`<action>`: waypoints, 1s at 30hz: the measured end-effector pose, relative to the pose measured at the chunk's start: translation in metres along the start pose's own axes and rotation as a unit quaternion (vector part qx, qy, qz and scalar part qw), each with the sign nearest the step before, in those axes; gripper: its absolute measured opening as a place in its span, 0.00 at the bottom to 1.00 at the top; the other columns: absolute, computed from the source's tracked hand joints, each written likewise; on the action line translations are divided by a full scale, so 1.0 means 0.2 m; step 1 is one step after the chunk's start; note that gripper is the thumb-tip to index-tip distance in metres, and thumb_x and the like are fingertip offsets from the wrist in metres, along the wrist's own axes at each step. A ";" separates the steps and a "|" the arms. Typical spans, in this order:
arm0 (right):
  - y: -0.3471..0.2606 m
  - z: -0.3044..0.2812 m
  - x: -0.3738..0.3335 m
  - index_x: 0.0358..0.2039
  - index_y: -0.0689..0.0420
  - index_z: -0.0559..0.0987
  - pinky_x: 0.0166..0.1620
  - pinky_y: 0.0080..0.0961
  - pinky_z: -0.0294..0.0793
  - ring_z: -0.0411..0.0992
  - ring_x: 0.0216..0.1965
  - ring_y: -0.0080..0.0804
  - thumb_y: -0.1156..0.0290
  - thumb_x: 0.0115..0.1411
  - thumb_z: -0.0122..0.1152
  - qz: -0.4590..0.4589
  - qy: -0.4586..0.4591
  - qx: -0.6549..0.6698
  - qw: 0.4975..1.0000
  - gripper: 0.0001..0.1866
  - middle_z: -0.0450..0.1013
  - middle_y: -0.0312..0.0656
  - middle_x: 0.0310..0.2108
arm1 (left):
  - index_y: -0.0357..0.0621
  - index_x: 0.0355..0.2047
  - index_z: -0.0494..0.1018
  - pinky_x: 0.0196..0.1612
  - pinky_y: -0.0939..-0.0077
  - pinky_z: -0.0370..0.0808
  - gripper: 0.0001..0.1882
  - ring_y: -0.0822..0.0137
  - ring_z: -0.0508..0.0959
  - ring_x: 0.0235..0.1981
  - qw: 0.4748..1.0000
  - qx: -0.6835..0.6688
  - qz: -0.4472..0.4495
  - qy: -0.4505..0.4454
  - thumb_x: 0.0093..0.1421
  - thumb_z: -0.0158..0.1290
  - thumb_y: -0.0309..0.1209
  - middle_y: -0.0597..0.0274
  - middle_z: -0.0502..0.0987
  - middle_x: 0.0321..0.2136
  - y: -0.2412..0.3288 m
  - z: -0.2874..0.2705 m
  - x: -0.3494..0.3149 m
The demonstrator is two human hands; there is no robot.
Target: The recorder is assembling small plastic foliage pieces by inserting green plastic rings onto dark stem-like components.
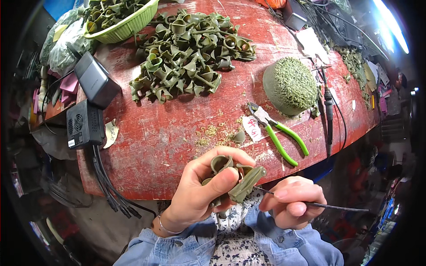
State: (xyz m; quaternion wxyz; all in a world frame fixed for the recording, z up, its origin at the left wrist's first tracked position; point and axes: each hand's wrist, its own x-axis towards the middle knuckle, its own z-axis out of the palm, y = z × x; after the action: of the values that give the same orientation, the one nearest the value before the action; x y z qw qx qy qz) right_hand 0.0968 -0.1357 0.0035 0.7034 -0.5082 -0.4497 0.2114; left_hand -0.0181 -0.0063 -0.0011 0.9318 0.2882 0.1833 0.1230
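My left hand (188,201) is closed around an olive-green moulded piece (247,182) with curved, cup-like parts and a flat bar end, held just in front of the table edge. The thumb presses on it from above. My right hand (296,201) pinches a thin dark rod-like tool (344,207), its tip reaching to the underside of the piece. Where the tip touches is partly hidden. On the table beyond my hands lie cutting pliers (279,131) with green handles, jaws apart, and a small green cup-shaped bit (239,136).
A large pile of similar green pieces (191,57) covers the far middle, beside a light green basket (128,26) of more. A tub of green shavings (290,84) stands right, near a corded pen-like tool (328,106). Black boxes (84,124) with cables edge the red table (146,164) at left.
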 end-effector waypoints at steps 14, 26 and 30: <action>0.02 0.05 0.02 0.33 0.69 0.73 0.24 0.24 0.73 0.73 0.19 0.34 0.74 0.52 0.59 -0.067 0.010 -0.102 0.992 0.11 0.73 0.47 0.19 | 0.38 0.40 0.67 0.20 0.91 0.62 0.14 0.84 0.68 0.20 0.994 0.073 0.076 0.015 0.54 0.54 0.30 0.68 0.72 0.24 -0.01 -0.02 0.00; 0.12 0.07 0.06 0.32 0.66 0.74 0.20 0.14 0.67 0.69 0.16 0.23 0.70 0.59 0.48 0.000 0.052 -0.167 0.985 0.11 0.70 0.41 0.15 | 0.40 0.30 0.72 0.29 0.80 0.69 0.15 0.68 0.71 0.27 0.615 0.618 0.428 0.239 0.38 0.62 0.21 0.62 0.68 0.30 0.02 0.00 -0.01; 0.21 0.06 0.08 0.32 0.66 0.74 0.19 0.13 0.65 0.67 0.16 0.21 0.71 0.59 0.48 0.000 0.040 -0.108 0.993 0.10 0.70 0.40 0.16 | 0.43 0.33 0.73 0.29 0.80 0.69 0.15 0.72 0.71 0.26 0.699 0.607 0.330 0.186 0.42 0.61 0.26 0.63 0.70 0.28 0.05 0.01 0.00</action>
State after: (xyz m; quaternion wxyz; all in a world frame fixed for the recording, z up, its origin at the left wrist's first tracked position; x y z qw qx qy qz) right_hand 0.1018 -0.1020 -0.0272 0.6619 -0.5892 -0.4412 0.1416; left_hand -0.0188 0.0018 0.0062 0.4019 0.8043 0.2809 0.3357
